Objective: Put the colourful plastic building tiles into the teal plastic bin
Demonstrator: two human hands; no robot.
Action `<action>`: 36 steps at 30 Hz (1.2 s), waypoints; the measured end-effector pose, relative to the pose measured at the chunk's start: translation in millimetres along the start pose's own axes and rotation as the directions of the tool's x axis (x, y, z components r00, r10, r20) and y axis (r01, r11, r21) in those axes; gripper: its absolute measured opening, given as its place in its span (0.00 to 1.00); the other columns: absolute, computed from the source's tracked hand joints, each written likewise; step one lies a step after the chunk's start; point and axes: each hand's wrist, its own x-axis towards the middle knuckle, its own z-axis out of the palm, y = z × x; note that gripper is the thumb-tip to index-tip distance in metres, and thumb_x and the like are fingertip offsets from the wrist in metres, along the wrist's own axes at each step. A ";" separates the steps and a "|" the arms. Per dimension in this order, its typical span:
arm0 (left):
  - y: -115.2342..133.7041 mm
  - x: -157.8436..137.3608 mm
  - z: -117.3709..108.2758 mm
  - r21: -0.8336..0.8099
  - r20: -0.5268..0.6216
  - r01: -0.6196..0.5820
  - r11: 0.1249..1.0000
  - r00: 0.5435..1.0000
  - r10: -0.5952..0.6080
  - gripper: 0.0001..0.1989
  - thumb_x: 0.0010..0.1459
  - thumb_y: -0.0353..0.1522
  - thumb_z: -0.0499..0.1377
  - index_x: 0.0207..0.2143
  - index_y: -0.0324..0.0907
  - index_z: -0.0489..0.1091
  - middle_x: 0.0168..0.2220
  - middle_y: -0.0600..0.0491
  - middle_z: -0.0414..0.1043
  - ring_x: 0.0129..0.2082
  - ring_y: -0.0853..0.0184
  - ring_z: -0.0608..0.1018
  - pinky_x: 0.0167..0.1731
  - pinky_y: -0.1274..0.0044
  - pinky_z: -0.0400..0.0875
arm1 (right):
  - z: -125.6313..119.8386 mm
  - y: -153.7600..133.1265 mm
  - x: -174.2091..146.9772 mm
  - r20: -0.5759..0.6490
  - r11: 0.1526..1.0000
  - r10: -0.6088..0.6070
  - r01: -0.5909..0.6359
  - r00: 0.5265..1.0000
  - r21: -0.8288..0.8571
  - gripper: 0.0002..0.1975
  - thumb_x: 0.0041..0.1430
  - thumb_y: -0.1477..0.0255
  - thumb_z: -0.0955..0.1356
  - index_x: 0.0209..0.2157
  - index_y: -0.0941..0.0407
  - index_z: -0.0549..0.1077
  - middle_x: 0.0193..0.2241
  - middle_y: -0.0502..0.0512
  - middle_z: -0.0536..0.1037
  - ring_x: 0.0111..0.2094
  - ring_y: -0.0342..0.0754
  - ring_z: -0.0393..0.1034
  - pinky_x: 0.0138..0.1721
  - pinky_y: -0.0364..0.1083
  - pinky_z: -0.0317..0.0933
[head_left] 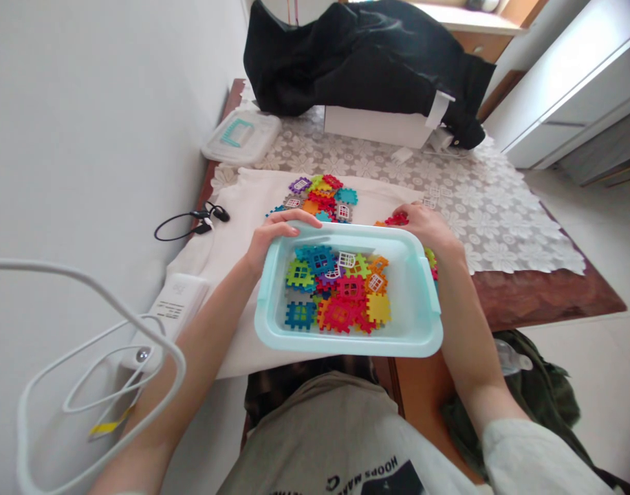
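Pale-blue plastic tub (346, 345), loose pieces (340, 311) inside, held near the bench (526, 295) edge. Left hand (274, 237): fingers clamp its rim; one-sided grip could tip it. Right hand (426, 225): fingers pinch a red piece (396, 219).

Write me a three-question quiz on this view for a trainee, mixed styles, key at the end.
1. True or false: the left hand grips the light-blue tub.
2. What is at the right hand, by its fingertips? A) a red piece B) black earphones C) a white cable
3. Fill in: the solid square piece at the near right inside the tub is ____.

Key: 1 true; 2 A; 3 yellow.
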 end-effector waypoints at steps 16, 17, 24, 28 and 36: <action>-3.5 1.5 -3.3 0.042 -0.005 -0.031 0.999 0.999 0.031 0.13 0.44 0.32 0.62 0.31 0.40 0.85 0.38 0.48 0.84 0.35 0.61 0.79 0.33 0.76 0.73 | -9.6 -0.3 -1.0 0.100 0.996 -0.014 0.005 0.995 0.092 0.19 0.62 0.57 0.73 0.48 0.55 0.83 0.47 0.64 0.85 0.49 0.62 0.78 0.49 0.54 0.70; -3.8 1.7 -3.4 0.040 -0.006 -0.030 0.999 1.000 0.031 0.13 0.44 0.32 0.62 0.31 0.39 0.85 0.38 0.48 0.84 0.36 0.61 0.79 0.34 0.76 0.74 | -10.2 -1.0 -1.5 0.112 0.996 -0.005 -0.006 0.994 0.094 0.18 0.61 0.58 0.73 0.47 0.54 0.83 0.45 0.64 0.85 0.47 0.62 0.79 0.47 0.53 0.70; -5.0 1.8 -3.7 -0.015 0.024 -0.046 0.999 0.999 0.047 0.12 0.45 0.31 0.63 0.31 0.39 0.85 0.38 0.48 0.84 0.35 0.63 0.80 0.35 0.78 0.75 | -14.8 -4.8 -0.4 0.211 0.987 -0.037 0.003 0.977 0.162 0.16 0.56 0.63 0.73 0.45 0.55 0.82 0.44 0.60 0.86 0.44 0.57 0.79 0.40 0.48 0.69; -4.6 1.8 -3.8 -0.021 0.031 -0.039 0.999 0.999 0.039 0.14 0.44 0.31 0.63 0.33 0.39 0.87 0.37 0.49 0.84 0.34 0.64 0.80 0.33 0.79 0.74 | -15.4 -7.0 0.0 0.244 0.974 -0.088 0.032 0.966 0.224 0.16 0.56 0.63 0.74 0.45 0.54 0.82 0.42 0.58 0.86 0.44 0.56 0.79 0.38 0.45 0.70; -3.4 1.6 -2.7 -0.015 0.010 -0.021 1.000 1.000 0.021 0.15 0.43 0.31 0.63 0.33 0.39 0.87 0.36 0.49 0.84 0.33 0.63 0.80 0.32 0.79 0.74 | -6.7 -5.5 5.5 0.244 0.930 -0.130 0.034 0.961 0.365 0.21 0.56 0.62 0.75 0.51 0.53 0.83 0.49 0.58 0.87 0.48 0.57 0.81 0.47 0.49 0.74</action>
